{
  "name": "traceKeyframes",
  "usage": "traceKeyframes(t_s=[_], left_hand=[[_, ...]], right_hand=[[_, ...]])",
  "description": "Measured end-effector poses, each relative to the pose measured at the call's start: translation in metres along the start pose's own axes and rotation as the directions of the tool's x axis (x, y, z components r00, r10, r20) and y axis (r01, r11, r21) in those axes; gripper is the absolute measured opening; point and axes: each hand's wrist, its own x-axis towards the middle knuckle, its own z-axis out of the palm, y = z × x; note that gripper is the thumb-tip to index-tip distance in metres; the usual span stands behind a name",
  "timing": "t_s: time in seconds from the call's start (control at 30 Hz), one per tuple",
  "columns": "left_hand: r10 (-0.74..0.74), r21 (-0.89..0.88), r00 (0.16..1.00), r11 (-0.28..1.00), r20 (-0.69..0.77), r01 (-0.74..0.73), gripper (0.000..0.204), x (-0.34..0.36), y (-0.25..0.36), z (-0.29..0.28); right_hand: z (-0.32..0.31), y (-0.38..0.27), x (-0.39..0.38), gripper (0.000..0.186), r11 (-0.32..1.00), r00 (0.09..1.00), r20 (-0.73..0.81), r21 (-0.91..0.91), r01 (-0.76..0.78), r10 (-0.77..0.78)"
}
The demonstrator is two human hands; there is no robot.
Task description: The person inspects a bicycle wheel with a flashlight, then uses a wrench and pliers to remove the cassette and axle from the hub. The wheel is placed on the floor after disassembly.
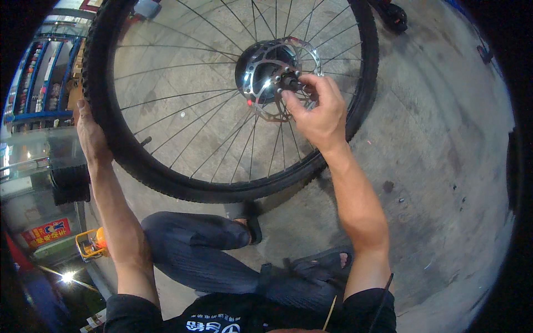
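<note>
A bicycle wheel point(233, 191) with a black knobby tyre and thin spokes stands tilted in front of me. Its silver disc brake rotor point(256, 112) faces me, fixed around a dark hub. My left hand point(93, 136) holds the tyre at its left side, some of its fingers hidden by the rubber. At the centre, my right hand point(325, 111) has thumb and fingers closed about the dark axle end point(289, 82), just over the rotor. Any small part between those fingertips is too hidden to make out. A valve stem point(146, 141) sticks inward from the lower left rim.
Below the wheel are my bent legs point(194, 233) and sandals, on a stained concrete floor point(433, 166). Blue shelving point(41, 115) with goods stands at the left. A yellow-orange object point(93, 244) sits beside my left forearm. Something dark point(393, 18) lies beyond the wheel's upper right.
</note>
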Motion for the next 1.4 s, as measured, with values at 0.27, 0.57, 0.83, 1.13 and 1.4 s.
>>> traceKeyframes(t_s=[0.27, 0.57, 0.83, 1.13, 1.4], left_hand=[[0.001, -0.026, 1.0, 1.0, -0.021, -0.001, 0.065, -0.01, 0.012, 0.009], [0.062, 0.021, 0.998, 0.998, -0.003, -0.062, 0.07, 0.002, 0.0, -0.002], [0.015, 0.081, 0.999, 0.997, -0.035, -0.012, 0.072, -0.003, 0.009, 0.0], [0.021, 0.006, 1.0, 1.0, -0.018, -0.021, 0.07, -0.006, 0.014, 0.005], [0.022, 0.049, 1.0, 0.999, -0.013, -0.021, 0.073, -0.011, 0.022, 0.006]], right_hand=[[0.002, 0.003, 0.001, 0.031, 1.0, 1.0, 0.006, 0.004, -0.017, 0.017], [-0.006, -0.002, 0.004, 0.028, 0.999, 0.999, 0.04, -0.041, -0.027, 0.029], [-0.004, 0.001, 0.004, 0.028, 0.999, 1.0, 0.022, -0.037, -0.01, 0.011], [-0.006, -0.001, 0.006, 0.027, 1.0, 1.0, 0.026, -0.029, -0.007, 0.008], [-0.004, -0.003, 0.007, 0.025, 0.999, 1.0, 0.01, -0.028, -0.02, 0.02]])
